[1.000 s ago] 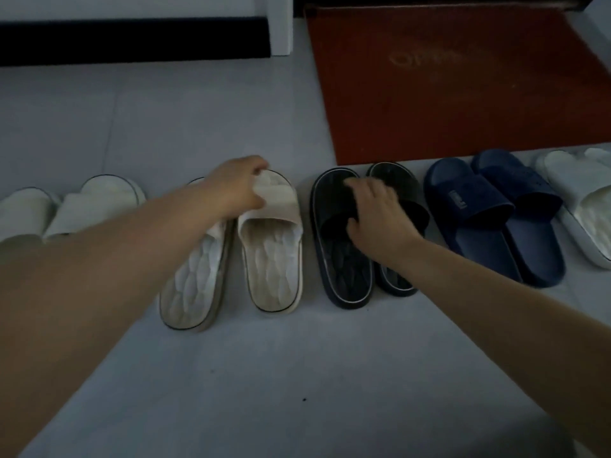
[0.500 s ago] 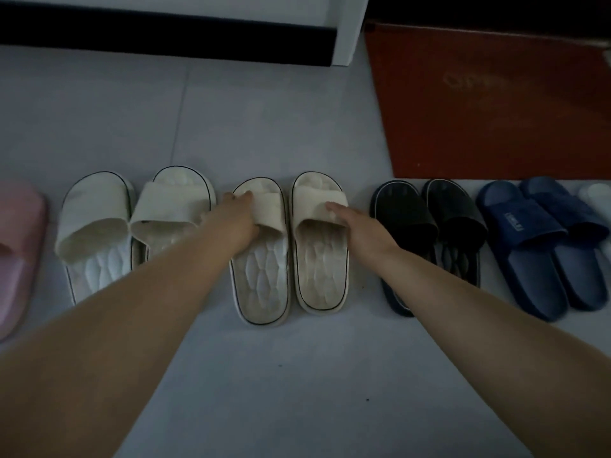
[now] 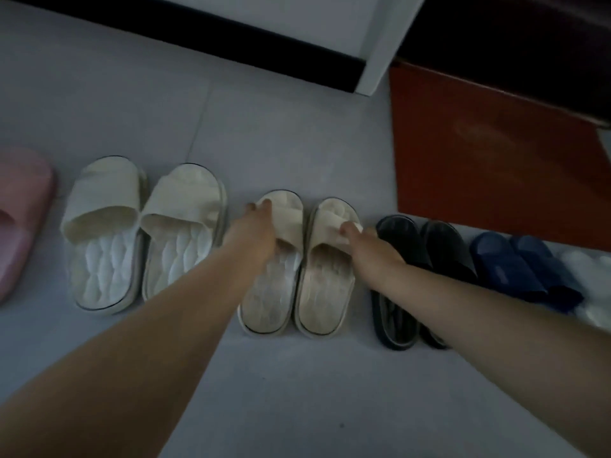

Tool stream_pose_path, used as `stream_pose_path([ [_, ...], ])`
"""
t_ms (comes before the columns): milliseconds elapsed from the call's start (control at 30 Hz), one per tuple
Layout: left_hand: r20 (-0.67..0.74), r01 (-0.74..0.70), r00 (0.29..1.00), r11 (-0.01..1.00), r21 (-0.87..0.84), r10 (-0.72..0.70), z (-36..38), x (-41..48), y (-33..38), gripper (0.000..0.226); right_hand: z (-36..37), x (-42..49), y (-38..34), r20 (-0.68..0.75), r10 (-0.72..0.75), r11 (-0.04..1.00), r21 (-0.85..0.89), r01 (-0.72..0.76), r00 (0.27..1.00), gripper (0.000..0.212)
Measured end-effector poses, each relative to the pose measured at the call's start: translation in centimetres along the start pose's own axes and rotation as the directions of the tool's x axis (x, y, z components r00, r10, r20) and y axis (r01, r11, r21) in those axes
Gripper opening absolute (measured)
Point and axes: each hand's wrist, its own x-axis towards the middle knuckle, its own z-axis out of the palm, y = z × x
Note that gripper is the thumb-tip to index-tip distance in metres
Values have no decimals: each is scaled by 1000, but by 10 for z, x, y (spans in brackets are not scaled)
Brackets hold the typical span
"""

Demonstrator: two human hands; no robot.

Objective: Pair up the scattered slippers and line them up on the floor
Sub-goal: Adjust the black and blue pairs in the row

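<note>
A row of slippers lies on the grey floor (image 3: pixel 297 391). In the middle sits a cream pair side by side. My left hand (image 3: pixel 256 231) grips the strap of its left slipper (image 3: pixel 269 292). My right hand (image 3: pixel 367 249) grips the strap of its right slipper (image 3: pixel 325 289). To the left lies another cream pair (image 3: pixel 142 236), and a pink slipper (image 3: pixel 20 219) shows at the left edge. To the right come a black pair (image 3: pixel 420 259), partly under my right forearm, a navy pair (image 3: pixel 522 269) and a white slipper (image 3: pixel 591 292) at the edge.
A red doormat (image 3: pixel 489 160) lies at the back right, just behind the black and navy pairs. A dark baseboard (image 3: pixel 198 34) and a white door frame post (image 3: pixel 383 54) run along the back. Grey floor stretches in front of the row.
My right hand left the black pair and took the right cream slipper's strap. The view has swung left, bringing the second cream pair and the pink slipper into sight.
</note>
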Motion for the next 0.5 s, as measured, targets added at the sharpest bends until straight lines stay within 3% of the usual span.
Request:
stream_pose_path([
  [100,-1,29,1000,999,29,-29,-23,-5,-12,66,-21,8,0,80,-45,974,-217,62,996,63],
  [167,13,69,998,997,-28,-69,-45,-20,-18,67,-39,15,-5,120,-92,957,-262,121,989,71],
  [267,86,112,991,990,-87,-104,-94,-49,-20,73,-72,25,-27,140,-256,965,-14,261,957,69],
  [367,51,162,985,986,47,-164,-157,-73,-27,69,-89,26,-60,98,-414,879,299,370,905,63],
  [500,-77,213,975,975,71,-207,-202,-75,-56,63,-73,36,-110,82,-507,800,414,433,858,60],
])
